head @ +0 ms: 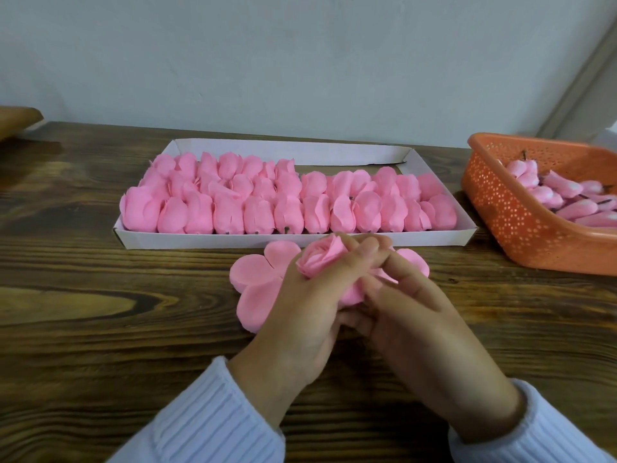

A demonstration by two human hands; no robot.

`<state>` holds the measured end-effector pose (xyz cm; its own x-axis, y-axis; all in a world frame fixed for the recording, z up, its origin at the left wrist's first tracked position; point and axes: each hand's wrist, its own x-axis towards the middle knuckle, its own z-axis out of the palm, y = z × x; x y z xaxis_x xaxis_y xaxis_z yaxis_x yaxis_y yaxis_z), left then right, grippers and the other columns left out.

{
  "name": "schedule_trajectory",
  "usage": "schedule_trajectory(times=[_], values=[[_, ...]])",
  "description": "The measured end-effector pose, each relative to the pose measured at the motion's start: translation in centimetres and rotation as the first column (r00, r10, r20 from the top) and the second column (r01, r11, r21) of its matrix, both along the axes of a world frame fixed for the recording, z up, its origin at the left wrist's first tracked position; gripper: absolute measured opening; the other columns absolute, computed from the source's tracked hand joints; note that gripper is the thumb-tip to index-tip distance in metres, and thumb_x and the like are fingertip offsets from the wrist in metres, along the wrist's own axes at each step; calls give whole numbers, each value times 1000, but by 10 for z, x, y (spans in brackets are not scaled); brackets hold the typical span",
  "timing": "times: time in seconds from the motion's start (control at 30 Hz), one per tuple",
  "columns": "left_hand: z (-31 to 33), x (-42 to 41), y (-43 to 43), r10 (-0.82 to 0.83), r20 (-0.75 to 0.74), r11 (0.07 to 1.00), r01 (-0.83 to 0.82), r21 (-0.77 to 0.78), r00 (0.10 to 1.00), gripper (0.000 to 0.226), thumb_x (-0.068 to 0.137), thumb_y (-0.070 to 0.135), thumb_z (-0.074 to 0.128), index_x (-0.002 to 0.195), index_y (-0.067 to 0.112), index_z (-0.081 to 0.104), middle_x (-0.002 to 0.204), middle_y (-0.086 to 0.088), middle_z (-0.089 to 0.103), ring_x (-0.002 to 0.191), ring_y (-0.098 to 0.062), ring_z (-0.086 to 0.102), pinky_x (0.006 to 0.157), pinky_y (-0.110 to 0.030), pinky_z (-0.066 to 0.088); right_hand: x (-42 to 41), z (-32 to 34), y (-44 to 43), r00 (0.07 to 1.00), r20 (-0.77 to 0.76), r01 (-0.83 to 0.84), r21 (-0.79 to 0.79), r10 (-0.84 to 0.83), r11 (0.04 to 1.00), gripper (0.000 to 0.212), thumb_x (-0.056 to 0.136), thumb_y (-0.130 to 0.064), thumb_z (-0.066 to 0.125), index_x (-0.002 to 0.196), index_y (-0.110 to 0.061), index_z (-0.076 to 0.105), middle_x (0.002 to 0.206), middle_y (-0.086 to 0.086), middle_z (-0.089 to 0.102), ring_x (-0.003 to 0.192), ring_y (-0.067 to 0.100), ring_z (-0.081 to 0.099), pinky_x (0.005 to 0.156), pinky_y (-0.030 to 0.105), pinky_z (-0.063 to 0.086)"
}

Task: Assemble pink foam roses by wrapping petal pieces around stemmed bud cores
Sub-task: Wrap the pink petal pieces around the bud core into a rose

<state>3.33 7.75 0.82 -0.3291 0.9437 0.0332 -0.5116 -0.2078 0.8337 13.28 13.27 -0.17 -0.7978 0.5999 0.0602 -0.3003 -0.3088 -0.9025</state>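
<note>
Wooden table (pixel 100 329), rose (pixel 320 259), tray (pixel 187 240), orange basket (pixel 500 212)

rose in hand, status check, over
Left hand grips the rose. Right hand at its base, hold unclear. Petal piece splayed beneath, not yet wrapped. Nothing in the way.

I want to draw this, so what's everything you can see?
table: one, dark brown wood, under everything
cardboard tray: one, white, middle back
foam roses: many, pink, rows in tray
basket: one, orange, right edge
bud cores: several, pink-white, in basket
petal piece: at least one, pink, flat under both grips
half-made rose: one, pink, in left grip
brown thing: one, far left edge, cut off
sleeves: two, white ribbed, bottom
left grip: one, holds half-made rose
right grip: one, fingers curl on its lower petals
</note>
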Motion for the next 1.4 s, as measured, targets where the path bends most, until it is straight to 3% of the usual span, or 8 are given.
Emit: schedule_trajectory(times=[0.17, 0.37, 0.5, 0.63, 0.87, 1.1, 1.3, 1.4], values=[[-2, 3, -1, 23, -28, 999, -24, -35, 999, 22, 60, 29, 76, 76, 16, 67, 78, -4, 67, 40, -2, 53, 32, -10, 32, 0, -4, 0, 996, 89, 36, -72, -30, 997, 32, 81, -30, 59, 97, -5, 71, 76, 15, 67, 64, 18, 64, 60, 26, 57], [-4, 3, 2, 97, -124, 995, -95, 22, 988, 10, 66, 17, 74, 67, 26, 69, 92, 3, 73, 88, -15, 71, 63, -31, 54, 2, -4, -2, 998, -8, 57, 111, -56, 992, 41, 81, -14, 66, 121, -9, 60, 115, 12, 69, 108, 23, 65, 88, 31, 54], [-1, 4, -2, 61, -121, 995, -71, -74, 991, 22, 64, 38, 71, 83, 29, 76, 88, 3, 76, 79, -17, 69, 54, -25, 51, 1, -1, 0, 999, 26, -21, -26, 22, 999, 38, 84, -16, 57, 121, -12, 62, 96, 11, 68, 81, 16, 67, 75, 37, 58], [2, 5, -3, 44, -61, 997, -47, -63, 997, 13, 65, 33, 73, 77, 27, 77, 87, 4, 75, 55, -7, 63, 35, -12, 35, 0, -2, -1, 997, 76, -3, -78, 9, 997, 26, 86, -30, 57, 97, -13, 74, 77, 14, 68, 66, 19, 66, 59, 29, 57], [-1, 4, 1, 34, -70, 999, -31, 41, 997, 12, 69, 21, 71, 78, 27, 76, 93, 2, 76, 92, -15, 72, 76, -36, 58, 2, -2, -3, 999, -38, 25, 91, -22, 996, 32, 81, -12, 63, 113, -8, 62, 110, 17, 69, 107, 25, 65, 90, 32, 53], [-2, 4, -2, 48, -42, 999, -48, 6, 998, 15, 74, 20, 62, 70, 21, 75, 92, 3, 75, 68, -8, 70, 39, -12, 41, 2, -2, -1, 998, 68, 14, -63, -9, 998, 31, 80, -33, 65, 94, -7, 74, 86, 18, 70, 73, 20, 68, 65, 28, 59], [-9, 4, 3, 133, -166, 989, -121, 82, 977, 15, 66, 23, 72, 81, 24, 76, 99, -3, 75, 97, -19, 70, 76, -32, 56, 2, -4, -1, 996, -13, 93, 156, -92, 983, 36, 80, -7, 62, 116, -7, 62, 113, 13, 70, 112, 25, 64, 95, 35, 50], [-7, 4, 1, 109, -159, 993, -101, 55, 981, 19, 68, 29, 70, 85, 24, 77, 95, -2, 75, 94, -16, 71, 74, -30, 57, 2, -3, -1, 997, -9, 73, 99, -73, 992, 35, 80, -5, 60, 115, -2, 61, 112, 14, 69, 108, 24, 65, 95, 37, 51]])
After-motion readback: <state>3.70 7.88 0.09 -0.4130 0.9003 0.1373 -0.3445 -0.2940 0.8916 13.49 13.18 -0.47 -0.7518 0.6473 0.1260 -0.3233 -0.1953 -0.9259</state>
